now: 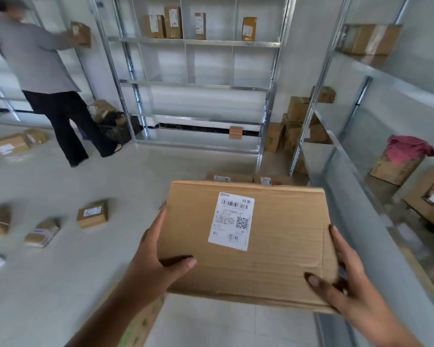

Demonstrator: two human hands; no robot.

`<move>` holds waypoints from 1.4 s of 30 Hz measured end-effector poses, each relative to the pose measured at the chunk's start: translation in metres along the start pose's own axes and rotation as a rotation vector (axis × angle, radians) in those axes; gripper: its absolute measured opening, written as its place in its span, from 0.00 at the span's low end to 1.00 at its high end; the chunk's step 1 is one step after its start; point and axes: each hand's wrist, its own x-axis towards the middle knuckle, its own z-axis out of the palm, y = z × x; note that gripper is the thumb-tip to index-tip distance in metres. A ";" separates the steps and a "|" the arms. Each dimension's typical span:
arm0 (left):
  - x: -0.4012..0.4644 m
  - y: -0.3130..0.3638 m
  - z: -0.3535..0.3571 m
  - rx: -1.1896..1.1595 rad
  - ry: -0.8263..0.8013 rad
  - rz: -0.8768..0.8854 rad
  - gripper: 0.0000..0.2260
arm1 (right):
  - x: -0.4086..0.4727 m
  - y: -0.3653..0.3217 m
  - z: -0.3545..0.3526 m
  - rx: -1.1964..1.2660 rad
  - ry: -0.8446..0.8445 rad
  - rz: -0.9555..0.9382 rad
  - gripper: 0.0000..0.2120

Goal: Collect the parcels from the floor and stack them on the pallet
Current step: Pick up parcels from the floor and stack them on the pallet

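Both hands hold a parcel (pixel 246 244) whose label (pixel 232 220) reads "WU".

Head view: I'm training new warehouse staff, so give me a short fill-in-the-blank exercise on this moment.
1. The large parcel is held by ____ hands.
2. Its white label faces ____.
3. The left hand lays its ____ on top of the parcel, as does the right hand.
4. The pink cloth lies on a ____.

Missing words: both; up; thumb; box
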 end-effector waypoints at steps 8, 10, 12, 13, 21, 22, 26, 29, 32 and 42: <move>0.149 -0.032 -0.009 0.012 -0.026 0.016 0.53 | 0.139 0.010 0.031 -0.048 -0.007 -0.020 0.50; 0.188 -0.040 -0.010 0.001 -0.062 0.022 0.53 | 0.167 0.011 0.041 -0.091 -0.011 -0.002 0.47; 0.224 -0.043 -0.012 -0.023 -0.088 0.028 0.51 | 0.193 0.009 0.047 -0.131 0.014 0.026 0.46; 0.241 -0.043 -0.013 -0.030 -0.101 0.024 0.50 | 0.208 0.009 0.049 -0.139 0.027 0.044 0.46; 0.374 -0.045 0.012 -0.014 -0.195 0.020 0.52 | 0.312 0.036 0.050 -0.163 0.059 0.116 0.49; 0.391 -0.047 0.020 0.002 -0.200 0.017 0.52 | 0.328 0.044 0.047 -0.174 0.058 0.123 0.50; 0.460 -0.052 0.054 0.082 -0.192 0.005 0.51 | 0.400 0.075 0.034 -0.191 0.034 0.141 0.49; 0.529 -0.050 0.083 0.132 -0.170 -0.017 0.51 | 0.477 0.100 0.022 -0.148 -0.036 0.194 0.46; 0.602 -0.052 0.112 0.139 -0.139 -0.051 0.52 | 0.559 0.133 0.013 -0.238 -0.051 0.200 0.45; 0.788 -0.184 0.211 0.084 -0.136 -0.143 0.53 | 0.755 0.294 0.074 -0.194 -0.045 0.262 0.42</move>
